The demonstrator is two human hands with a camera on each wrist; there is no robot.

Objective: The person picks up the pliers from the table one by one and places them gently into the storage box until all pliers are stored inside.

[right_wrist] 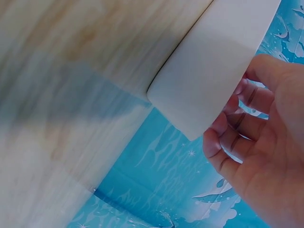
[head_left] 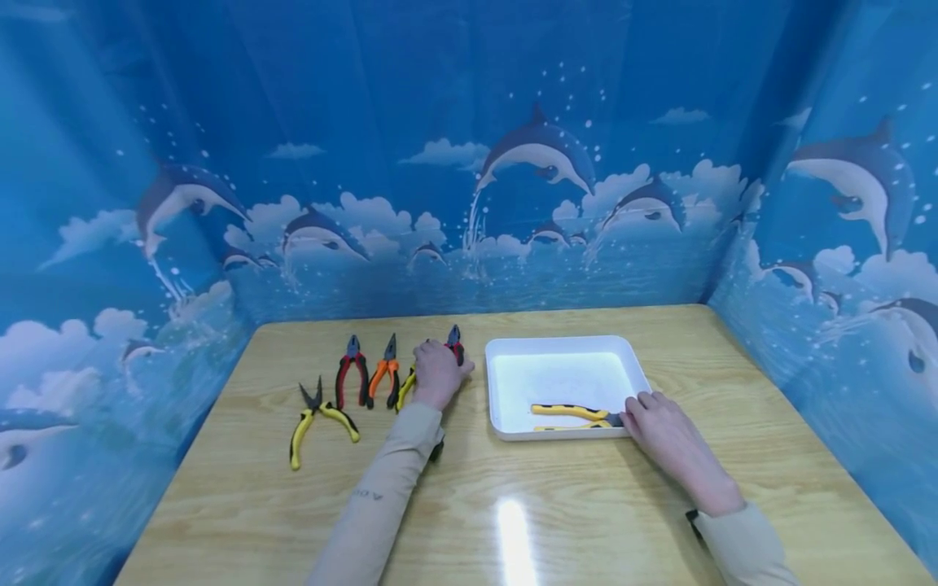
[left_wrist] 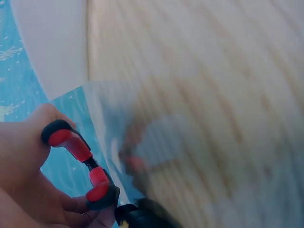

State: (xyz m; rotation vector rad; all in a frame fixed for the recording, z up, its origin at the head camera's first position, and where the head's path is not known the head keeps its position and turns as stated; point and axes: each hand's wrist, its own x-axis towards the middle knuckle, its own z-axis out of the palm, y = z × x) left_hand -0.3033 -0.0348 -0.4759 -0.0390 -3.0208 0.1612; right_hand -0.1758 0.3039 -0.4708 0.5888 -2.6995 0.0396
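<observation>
Pliers with red-and-black handles [head_left: 455,343] gripped in left hand [head_left: 438,374], left of shallow white rectangular tray [head_left: 560,376]. Right hand [head_left: 676,446] holds tray's near right rim, fingers curled. Yellow-and-black-handled pliers [head_left: 577,411] inside tray. Pale wood-grain table [head_left: 601,505] beneath.

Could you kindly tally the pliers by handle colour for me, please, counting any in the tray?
Yellow and black: 3 (far-left pliers, half-hidden pliers, pliers in the white tray)
Red and black: 2 (second pliers from the left, pliers in the left hand)
Orange and black: 1 (third pliers from the left)
Total: 6
</observation>
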